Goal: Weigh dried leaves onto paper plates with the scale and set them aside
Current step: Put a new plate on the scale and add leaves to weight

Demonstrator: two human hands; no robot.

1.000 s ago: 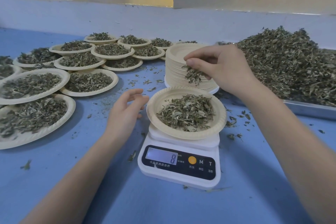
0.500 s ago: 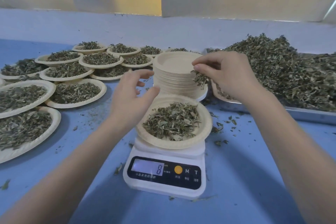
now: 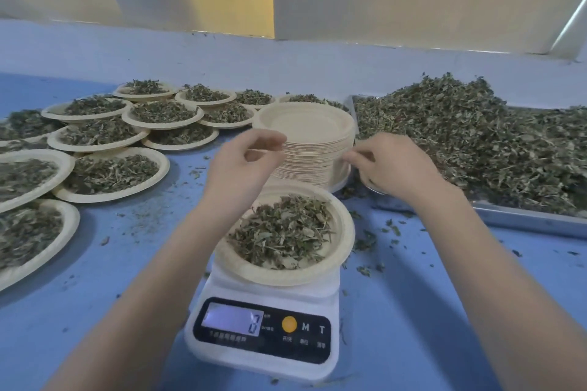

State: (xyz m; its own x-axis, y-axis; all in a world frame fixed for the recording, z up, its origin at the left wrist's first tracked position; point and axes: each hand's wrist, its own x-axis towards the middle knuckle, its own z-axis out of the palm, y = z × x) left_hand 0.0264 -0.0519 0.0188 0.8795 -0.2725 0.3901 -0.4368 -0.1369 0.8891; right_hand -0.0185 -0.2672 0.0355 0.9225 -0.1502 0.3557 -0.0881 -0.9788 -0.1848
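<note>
The white scale (image 3: 266,324) stands on the blue bench (image 3: 428,311) near the front edge. Its black panel carries a lit display (image 3: 233,319) whose single digit is too blurred to read for sure, an orange round button (image 3: 289,324), and the letters "M" and "T"; the small characters printed under them cannot be made out.

On the scale's platform sits a paper plate (image 3: 344,232) holding a loose heap of dried leaves (image 3: 282,232). Just behind it stands a tall stack of empty paper plates (image 3: 308,143), the top one bare. The left hand (image 3: 244,165) hovers at the stack's left side with its fingers loosely curled, thumb and forefinger close together near the plate rims; whether they pinch a rim cannot be told. The right hand (image 3: 387,165) is at the stack's right side, fingers curled toward the rims, and whether it grips anything cannot be told either.

To the right lies a metal tray (image 3: 524,220) piled high with a large mound of dried leaves (image 3: 476,143). To the left, many filled plates (image 3: 111,173) are spread over the bench, overlapping one another in rows, each with its own portion of leaves. Crumbs of leaf (image 3: 365,244) are scattered on the bench around the scale.
</note>
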